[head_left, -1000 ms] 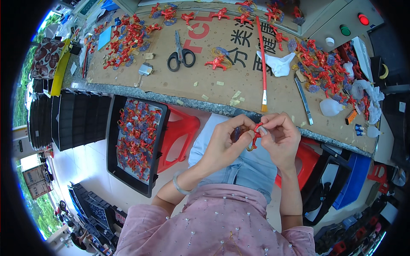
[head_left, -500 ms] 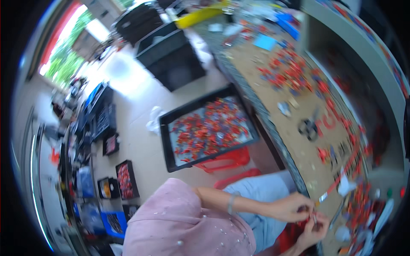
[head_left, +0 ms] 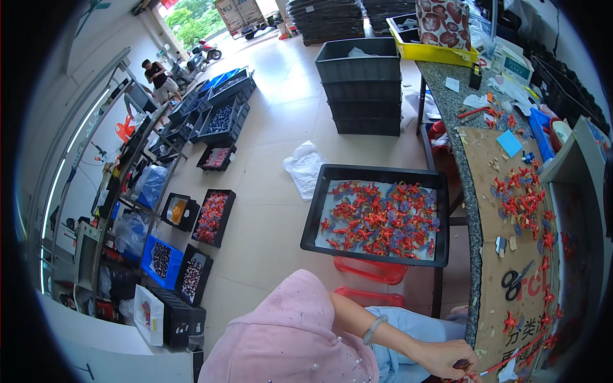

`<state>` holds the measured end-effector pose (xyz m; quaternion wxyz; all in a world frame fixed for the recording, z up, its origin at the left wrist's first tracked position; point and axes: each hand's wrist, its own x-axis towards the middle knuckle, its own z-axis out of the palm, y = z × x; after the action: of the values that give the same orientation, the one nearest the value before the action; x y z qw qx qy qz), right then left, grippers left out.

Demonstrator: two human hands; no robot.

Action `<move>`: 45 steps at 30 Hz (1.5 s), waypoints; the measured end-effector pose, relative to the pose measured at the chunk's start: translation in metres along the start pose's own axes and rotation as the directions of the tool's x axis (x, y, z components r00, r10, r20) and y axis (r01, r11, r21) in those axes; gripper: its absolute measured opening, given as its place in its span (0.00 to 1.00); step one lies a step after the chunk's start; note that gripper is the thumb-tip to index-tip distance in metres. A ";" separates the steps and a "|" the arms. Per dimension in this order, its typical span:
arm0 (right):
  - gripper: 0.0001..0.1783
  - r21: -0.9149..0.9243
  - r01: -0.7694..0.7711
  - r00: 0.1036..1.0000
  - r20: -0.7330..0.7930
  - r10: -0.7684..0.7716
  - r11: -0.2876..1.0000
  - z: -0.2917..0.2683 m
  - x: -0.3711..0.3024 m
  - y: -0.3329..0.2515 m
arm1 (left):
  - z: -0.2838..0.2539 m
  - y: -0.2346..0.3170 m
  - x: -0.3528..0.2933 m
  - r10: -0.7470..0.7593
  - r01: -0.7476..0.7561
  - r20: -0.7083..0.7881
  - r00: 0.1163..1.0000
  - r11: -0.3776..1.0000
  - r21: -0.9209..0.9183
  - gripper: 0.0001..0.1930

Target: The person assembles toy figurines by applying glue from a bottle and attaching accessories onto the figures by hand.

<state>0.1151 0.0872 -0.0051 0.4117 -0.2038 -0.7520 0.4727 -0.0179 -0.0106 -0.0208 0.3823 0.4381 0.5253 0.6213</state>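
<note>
My left hand (head_left: 449, 359), with a pale bracelet (head_left: 373, 329) on its wrist, sits at the bottom edge beside the cardboard-covered workbench (head_left: 488, 255). Its fingers are pinched on a small dark red piece (head_left: 461, 365). A thin red stick (head_left: 511, 361) lies on the bench just to the right of the hand. My right hand is out of the picture. A black tray (head_left: 317, 214) full of small red and blue plastic pieces (head_left: 380, 220) rests on a red stool (head_left: 370, 269) to my left.
Loose red pieces (head_left: 525, 199) and black scissors (head_left: 514, 281) lie on the bench. Stacked grey crates (head_left: 361, 83) and a yellow bin (head_left: 440, 51) stand at its far end. A white bag (head_left: 305, 166) and open bins of parts (head_left: 214, 214) lie on the floor. A person (head_left: 159, 78) stands far off.
My view has swung left from the bench to the floor and the tray. Both hands were together on a red piece; now only my left hand shows at the bottom edge.
</note>
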 end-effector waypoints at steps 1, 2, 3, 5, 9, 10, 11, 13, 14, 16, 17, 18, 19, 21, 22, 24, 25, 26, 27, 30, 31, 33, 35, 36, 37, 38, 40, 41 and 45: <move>0.05 0.027 0.007 1.000 0.016 -0.008 1.000 0.002 0.003 0.000 | -0.003 0.004 -0.001 0.006 -0.006 -0.019 1.000 1.000 0.007 0.10; 0.05 0.057 0.015 0.999 0.033 -0.017 0.998 0.004 0.005 0.000 | -0.006 0.008 -0.002 0.000 0.000 -0.002 1.000 0.997 -0.076 0.09; 0.05 0.088 0.023 0.998 0.051 -0.027 0.996 0.004 0.006 0.000 | -0.010 0.012 -0.003 -0.003 0.005 0.014 1.000 0.987 -0.159 0.09; 0.05 0.154 0.036 0.995 0.088 -0.050 0.987 0.001 0.007 0.000 | -0.009 0.010 -0.005 0.053 -0.057 -0.031 0.998 0.992 -0.114 0.10; 0.04 0.268 -0.206 0.958 0.252 0.138 0.941 -0.007 0.009 0.004 | -0.014 0.014 -0.011 0.242 -0.239 -0.155 0.958 0.970 0.038 0.11; 0.04 0.036 -0.074 0.975 0.215 0.065 0.997 -0.003 0.005 0.003 | -0.016 0.012 -0.012 0.244 -0.240 -0.165 0.956 0.970 0.045 0.11; 0.04 0.039 -0.072 0.973 0.223 0.062 0.997 0.002 0.008 -0.003 | -0.017 0.011 -0.013 0.244 -0.231 -0.167 0.955 0.968 0.097 0.11; 0.04 -0.041 0.103 0.949 0.304 -0.086 0.994 0.006 0.014 -0.011 | -0.020 0.009 -0.014 0.240 -0.217 -0.173 0.955 0.965 0.145 0.12; 0.04 -0.038 0.108 0.947 0.308 -0.091 0.993 0.006 0.015 -0.010 | -0.024 0.013 -0.015 0.216 -0.206 -0.149 0.965 0.975 0.081 0.12; 0.04 -0.095 0.124 0.956 0.280 -0.093 0.988 0.004 0.016 -0.007 | -0.025 0.013 -0.016 0.196 -0.195 -0.124 0.973 0.981 0.016 0.12; 0.04 -0.098 0.126 0.955 0.281 -0.094 0.987 0.002 0.019 -0.003 | -0.025 0.011 -0.014 0.216 -0.219 -0.139 0.966 0.976 -0.011 0.12; 0.03 0.087 0.077 0.944 0.314 -0.101 0.993 0.000 0.023 0.002 | -0.025 0.009 -0.013 0.236 -0.244 -0.153 0.960 0.969 -0.038 0.12; 0.03 0.267 0.021 0.932 0.343 -0.116 0.964 -0.002 0.025 0.004 | -0.025 0.008 -0.012 0.240 -0.248 -0.151 0.959 0.968 -0.040 0.12; 0.03 0.146 0.038 0.941 0.328 -0.085 0.988 0.001 0.019 -0.010 | -0.025 0.009 -0.011 0.215 -0.218 -0.124 0.969 0.976 -0.012 0.11; 0.04 0.026 0.054 0.948 0.312 -0.059 0.998 0.001 0.017 -0.015 | -0.025 0.010 -0.010 0.217 -0.220 -0.115 0.969 0.975 -0.015 0.11; 0.04 0.029 0.051 0.943 0.327 -0.058 0.998 0.008 0.019 -0.005 | -0.028 0.008 -0.014 0.207 -0.204 -0.123 0.971 0.978 0.035 0.11; 0.04 0.029 0.052 0.942 0.331 -0.058 0.998 0.011 0.018 -0.002 | -0.029 0.005 -0.015 0.204 -0.200 -0.135 0.970 0.979 0.039 0.11; 0.05 0.018 0.057 0.946 0.320 -0.060 0.998 0.009 0.017 -0.003 | -0.027 0.001 -0.014 0.210 -0.212 -0.118 0.971 0.977 -0.007 0.11; 0.05 0.009 0.062 0.949 0.310 -0.062 0.998 0.008 0.016 -0.003 | -0.026 -0.001 -0.013 0.215 -0.222 -0.104 0.971 0.974 -0.053 0.12; 0.05 -0.014 0.076 0.956 0.285 -0.069 0.997 0.006 0.014 -0.004 | -0.024 0.002 -0.012 0.193 -0.201 -0.083 0.978 0.973 -0.110 0.12; 0.06 -0.021 0.080 0.958 0.278 -0.071 0.997 0.006 0.014 -0.004 | -0.024 0.002 -0.012 0.194 -0.203 -0.083 0.977 0.973 -0.108 0.12; 0.06 -0.035 0.090 0.960 0.268 -0.077 0.995 0.005 0.014 -0.003 | -0.023 0.002 -0.011 0.233 -0.245 -0.108 0.966 0.962 -0.118 0.11; 0.06 -0.049 0.098 0.963 0.257 -0.083 0.994 0.005 0.015 -0.002 | -0.024 0.005 -0.012 0.228 -0.235 -0.104 0.968 0.970 -0.057 0.11; 0.07 -0.056 0.102 0.964 0.251 -0.085 0.993 0.005 0.015 -0.001 | -0.025 0.006 -0.012 0.221 -0.222 -0.099 0.970 0.975 0.002 0.11; 0.07 -0.063 0.106 0.966 0.245 -0.087 0.992 0.005 0.015 -0.001 | -0.025 0.006 -0.012 0.222 -0.223 -0.099 0.970 0.975 0.004 0.11; 0.07 -0.071 0.109 0.967 0.238 -0.089 0.992 0.006 0.015 -0.001 | -0.026 0.005 -0.012 0.223 -0.223 -0.082 0.971 0.975 0.009 0.10; 0.07 -0.087 0.115 0.970 0.226 -0.093 0.990 0.006 0.015 -0.001 | -0.027 0.003 -0.012 0.224 -0.224 -0.065 0.972 0.975 0.015 0.10; 0.08 -0.095 0.118 0.971 0.220 -0.094 0.988 0.006 0.015 -0.001 | -0.027 0.002 -0.012 0.212 -0.213 -0.058 0.976 0.977 -0.027 0.10; 0.08 -0.129 0.128 0.975 0.197 -0.101 0.983 0.007 0.016 -0.003 | -0.026 -0.003 -0.010 0.242 -0.247 -0.081 0.967 0.967 -0.064 0.10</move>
<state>0.1006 0.0934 0.0031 0.3491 -0.1426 -0.8298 0.4113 -0.0389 -0.0280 -0.0274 0.2995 0.4622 0.4575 0.6981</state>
